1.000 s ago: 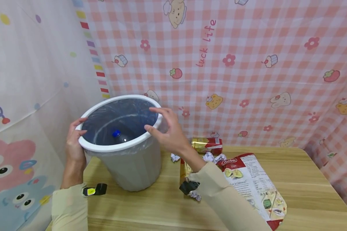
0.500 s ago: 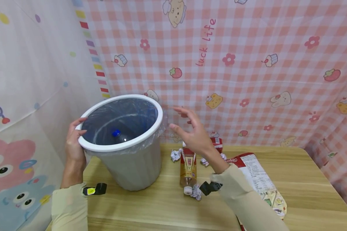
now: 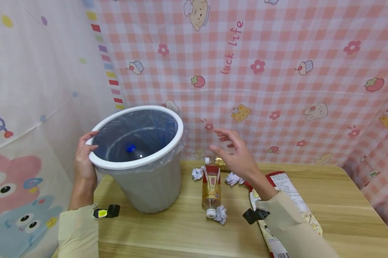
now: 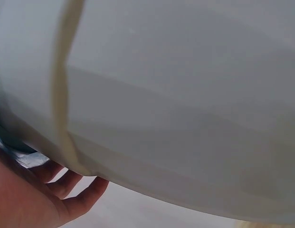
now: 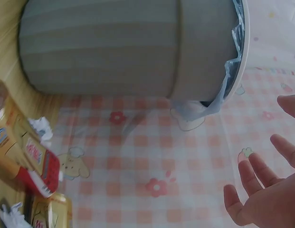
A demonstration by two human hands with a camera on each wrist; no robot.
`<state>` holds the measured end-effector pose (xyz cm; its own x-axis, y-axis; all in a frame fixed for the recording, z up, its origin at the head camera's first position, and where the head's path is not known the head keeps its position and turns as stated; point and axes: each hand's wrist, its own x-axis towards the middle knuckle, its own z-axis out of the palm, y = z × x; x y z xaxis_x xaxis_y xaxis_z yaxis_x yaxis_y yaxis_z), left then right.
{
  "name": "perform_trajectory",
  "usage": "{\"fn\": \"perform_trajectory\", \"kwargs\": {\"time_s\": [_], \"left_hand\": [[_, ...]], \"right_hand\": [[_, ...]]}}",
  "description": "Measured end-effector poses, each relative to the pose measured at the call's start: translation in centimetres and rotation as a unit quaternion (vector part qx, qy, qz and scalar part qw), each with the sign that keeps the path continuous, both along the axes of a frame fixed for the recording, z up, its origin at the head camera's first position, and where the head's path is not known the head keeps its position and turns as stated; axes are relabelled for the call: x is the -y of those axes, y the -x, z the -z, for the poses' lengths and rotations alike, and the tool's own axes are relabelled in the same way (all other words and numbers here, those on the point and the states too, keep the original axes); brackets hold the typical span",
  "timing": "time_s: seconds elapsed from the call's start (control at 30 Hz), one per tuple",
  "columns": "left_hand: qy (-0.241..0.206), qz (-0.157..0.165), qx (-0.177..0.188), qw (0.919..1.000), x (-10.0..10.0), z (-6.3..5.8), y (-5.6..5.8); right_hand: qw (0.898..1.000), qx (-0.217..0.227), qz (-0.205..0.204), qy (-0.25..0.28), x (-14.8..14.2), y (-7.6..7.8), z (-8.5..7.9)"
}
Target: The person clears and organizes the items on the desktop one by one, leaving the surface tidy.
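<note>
Left hand point(image 3: 84, 163) grips bin point(image 3: 148, 191) (blue-capped bottle point(image 3: 131, 148) inside); right hand point(image 3: 238, 157) spreads empty fingers; bottles point(image 3: 211, 186), paper balls point(image 3: 221, 215), snack bag point(image 3: 290, 188) lie outside.

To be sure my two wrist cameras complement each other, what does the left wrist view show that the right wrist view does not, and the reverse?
Only the left wrist view shows the left hand. Only the right wrist view shows the right hand, two bottles, crumpled paper and the pink checked cloth. Both show the outside of the grey bin.
</note>
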<state>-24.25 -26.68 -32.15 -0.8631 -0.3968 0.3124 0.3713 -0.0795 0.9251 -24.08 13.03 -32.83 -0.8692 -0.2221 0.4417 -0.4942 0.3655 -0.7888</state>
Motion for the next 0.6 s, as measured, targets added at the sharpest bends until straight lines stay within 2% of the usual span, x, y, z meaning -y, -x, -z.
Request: {"fn": "perform_trajectory", "kwargs": {"time_s": [0.33,0.6], "left_hand": [[0.003,0.000,0.006,1.0000,0.0,-0.1,-0.1],[0.009,0.001,0.005,1.0000,0.0,0.0,-0.1]], "right_hand": [[0.998,0.058,-0.001,-0.010,-2.6,-0.8,1.7],[0.999,0.048,0.007,-0.024,-4.9,-0.9,3.2]]}}
